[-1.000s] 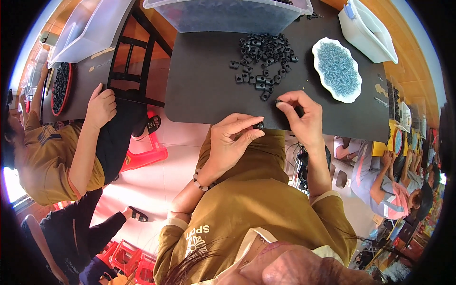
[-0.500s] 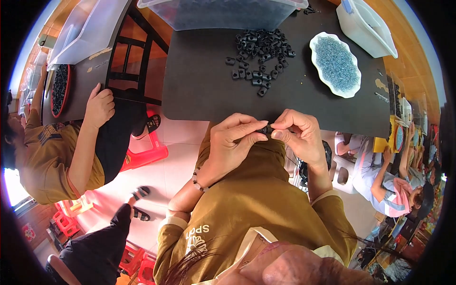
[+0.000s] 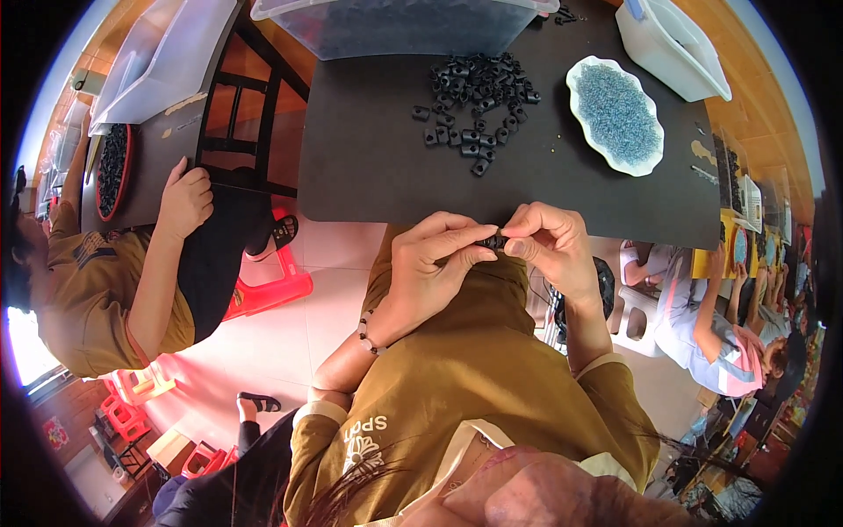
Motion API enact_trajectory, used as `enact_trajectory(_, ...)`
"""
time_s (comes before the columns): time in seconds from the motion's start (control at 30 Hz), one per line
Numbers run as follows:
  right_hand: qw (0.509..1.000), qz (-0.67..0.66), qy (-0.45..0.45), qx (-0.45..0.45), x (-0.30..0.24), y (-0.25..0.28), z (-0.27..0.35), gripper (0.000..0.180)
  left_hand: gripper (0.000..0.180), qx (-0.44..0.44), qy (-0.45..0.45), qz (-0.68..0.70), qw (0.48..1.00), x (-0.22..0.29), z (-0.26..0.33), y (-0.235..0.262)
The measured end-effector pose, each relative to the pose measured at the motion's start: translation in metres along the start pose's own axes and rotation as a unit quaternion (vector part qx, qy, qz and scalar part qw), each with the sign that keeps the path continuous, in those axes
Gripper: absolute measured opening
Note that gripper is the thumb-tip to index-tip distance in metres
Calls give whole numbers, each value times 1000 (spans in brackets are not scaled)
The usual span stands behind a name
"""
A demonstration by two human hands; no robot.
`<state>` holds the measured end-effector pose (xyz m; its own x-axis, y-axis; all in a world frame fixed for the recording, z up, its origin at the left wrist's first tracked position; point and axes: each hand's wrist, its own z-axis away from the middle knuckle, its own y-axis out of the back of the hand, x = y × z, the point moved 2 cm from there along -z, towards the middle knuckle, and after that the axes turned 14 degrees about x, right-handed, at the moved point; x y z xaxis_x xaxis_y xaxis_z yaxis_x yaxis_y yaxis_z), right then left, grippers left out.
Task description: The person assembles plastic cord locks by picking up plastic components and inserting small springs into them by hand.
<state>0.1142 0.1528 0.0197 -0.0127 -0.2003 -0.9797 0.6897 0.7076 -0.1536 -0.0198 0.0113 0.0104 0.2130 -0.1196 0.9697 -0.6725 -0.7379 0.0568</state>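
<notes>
Just off the table's front edge, both my hands meet over a small black plastic part [image 3: 493, 241]. My left hand [image 3: 435, 255] is closed, pinching it between thumb and fingers. From the other side, my right hand [image 3: 555, 250] closes its thumb and forefinger on the part's right end; whether a smaller piece is between those fingertips, I cannot tell. A loose heap of short black cylindrical parts [image 3: 474, 83], some with a visible hole, lies beyond my hands. To its right stands a white scalloped dish [image 3: 646, 167] full of small clear bluish pieces [image 3: 615, 110].
A translucent tub [image 3: 404, 35] stands at the dark table's [image 3: 369, 167] far edge, a white tub [image 3: 676, 53] at its right corner. On the left, a seated person [image 3: 114, 290] sits by another table; people [image 3: 711, 334] work at the right. Red stools [image 3: 272, 281] stand on the floor.
My hands keep nearly the same grip on the black part. The view has shifted slightly. At the lower left, a person in dark clothes has moved closer behind me.
</notes>
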Motion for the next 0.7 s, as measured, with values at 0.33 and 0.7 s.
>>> enact_trajectory(0.33, 996, 83, 0, 12, -4, 0, 5, 10, 33, -13, -86, -68, 994, 6, 4, -1)
enact_trajectory(0.7, 993, 118, -13, 11, -12, -8, 2, 9, 39, -6, -240, -168, 956, 18, 3, 0)
